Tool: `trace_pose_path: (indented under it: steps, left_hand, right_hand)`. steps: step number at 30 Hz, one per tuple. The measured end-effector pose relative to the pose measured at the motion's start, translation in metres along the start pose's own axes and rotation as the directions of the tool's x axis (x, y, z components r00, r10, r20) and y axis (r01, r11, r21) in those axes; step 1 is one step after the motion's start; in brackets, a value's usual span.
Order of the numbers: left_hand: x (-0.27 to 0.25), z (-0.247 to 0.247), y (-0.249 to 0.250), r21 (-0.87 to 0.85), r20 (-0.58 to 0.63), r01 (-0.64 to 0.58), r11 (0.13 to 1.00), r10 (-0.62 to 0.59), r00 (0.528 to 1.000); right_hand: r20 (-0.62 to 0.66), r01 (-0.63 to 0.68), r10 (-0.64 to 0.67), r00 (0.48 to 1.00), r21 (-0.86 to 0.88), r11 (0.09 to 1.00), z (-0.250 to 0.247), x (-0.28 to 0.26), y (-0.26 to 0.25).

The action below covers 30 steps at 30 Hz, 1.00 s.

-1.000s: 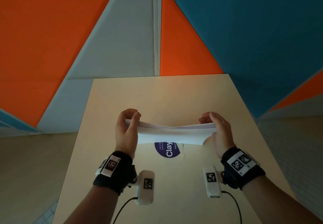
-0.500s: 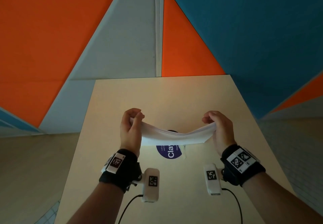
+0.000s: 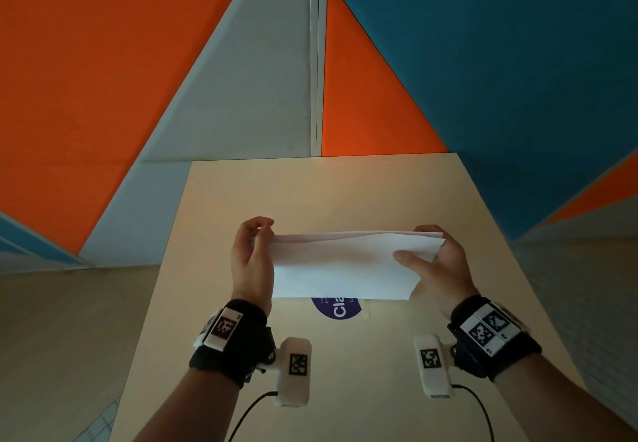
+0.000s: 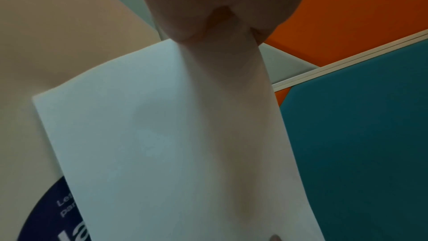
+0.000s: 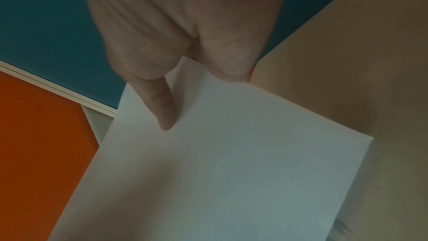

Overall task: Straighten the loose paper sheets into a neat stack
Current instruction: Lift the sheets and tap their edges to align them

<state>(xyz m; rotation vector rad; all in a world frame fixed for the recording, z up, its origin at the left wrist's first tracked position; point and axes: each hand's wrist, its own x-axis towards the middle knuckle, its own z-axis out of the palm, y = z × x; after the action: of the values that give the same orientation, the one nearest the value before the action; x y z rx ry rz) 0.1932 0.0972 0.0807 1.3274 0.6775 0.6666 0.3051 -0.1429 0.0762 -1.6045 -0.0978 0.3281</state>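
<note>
A stack of white paper sheets (image 3: 345, 265) hangs in the air above the beige table (image 3: 345, 193), held by its two short ends. My left hand (image 3: 253, 255) grips the left end, fingers curled over the top edge. On the other end my right hand (image 3: 438, 262) holds the stack, thumb lying across the near face. The sheets' top edges fan slightly apart near the right. In the left wrist view the paper (image 4: 176, 153) fills the middle under my left hand (image 4: 220, 6). In the right wrist view my right hand (image 5: 180, 43) pinches the paper (image 5: 220, 162).
A round purple sticker (image 3: 340, 308) with white lettering lies on the table under the stack. Orange, grey and teal wall panels (image 3: 483, 61) stand behind the table's far edge. Floor shows to both sides of the table.
The stack sagged in the middle half a second ago; now it is pulled flat and tilted so its broad face shows. My right thumb has come onto the near face.
</note>
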Motion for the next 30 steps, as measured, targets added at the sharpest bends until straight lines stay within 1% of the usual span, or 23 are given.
trace_pose_path:
  steps: [4, 7, 9, 12, 14, 16, 17, 19, 23, 26, 30]
  left_hand:
    - [-0.003, 0.001, -0.001, -0.022, -0.012, -0.056, 0.998, 0.055, 0.998]
    - [-0.008, 0.001, -0.005, -0.048, 0.006, -0.004, 0.999, 0.004, 1.000]
    - [-0.010, -0.006, -0.012, -0.037, 0.079, 0.009, 0.999, -0.006, 0.997]
    - [-0.006, -0.025, -0.025, 0.023, 0.218, 0.020, 1.000, -0.024, 0.976]
    - [-0.002, -0.034, -0.032, 0.074, 0.295, 0.088, 0.993, -0.106, 0.949]
    - [0.001, -0.039, -0.037, 0.133, 0.327, 0.126, 0.983, -0.163, 0.931]
    - [0.001, -0.039, -0.037, 0.161, 0.326, 0.128, 0.979, -0.175, 0.929]
    - [0.002, -0.037, -0.036, 0.185, 0.290, 0.127, 0.975, -0.177, 0.941]
    - [0.001, -0.032, -0.026, 0.105, 0.258, 0.124, 0.987, -0.147, 0.955]
    - [0.000, -0.032, -0.033, 0.135, 0.263, 0.137, 0.981, -0.169, 0.950]
    - [0.000, -0.035, -0.057, 0.195, 0.259, 0.185, 0.963, -0.233, 0.937]
  right_hand:
    - [-0.020, 0.058, -0.058, 0.998, -0.009, 0.998, 0.002, 0.001, 0.002]
    - [-0.052, 0.052, -0.052, 0.997, 0.003, 0.999, 0.005, -0.002, 0.011]
    - [-0.043, 0.057, -0.057, 0.997, -0.018, 0.998, 0.004, -0.003, 0.014]
    - [0.031, 0.042, -0.040, 0.999, -0.051, 0.998, 0.000, -0.002, 0.015]
    - [0.048, 0.002, 0.005, 0.999, -0.137, 0.991, -0.005, 0.001, 0.021]
    - [0.030, -0.052, 0.061, 0.998, -0.243, 0.969, -0.006, 0.003, 0.029]
    - [0.019, -0.070, 0.077, 0.997, -0.269, 0.961, -0.006, 0.004, 0.031]
    - [0.006, -0.077, 0.080, 0.997, -0.237, 0.968, -0.005, 0.005, 0.032]
    - [0.026, -0.030, 0.034, 0.999, -0.153, 0.988, -0.002, 0.004, 0.023]
    - [0.015, -0.042, 0.044, 0.999, -0.121, 0.992, -0.001, 0.003, 0.032]
    - [0.011, -0.107, 0.112, 0.994, -0.194, 0.975, -0.002, 0.002, 0.053]
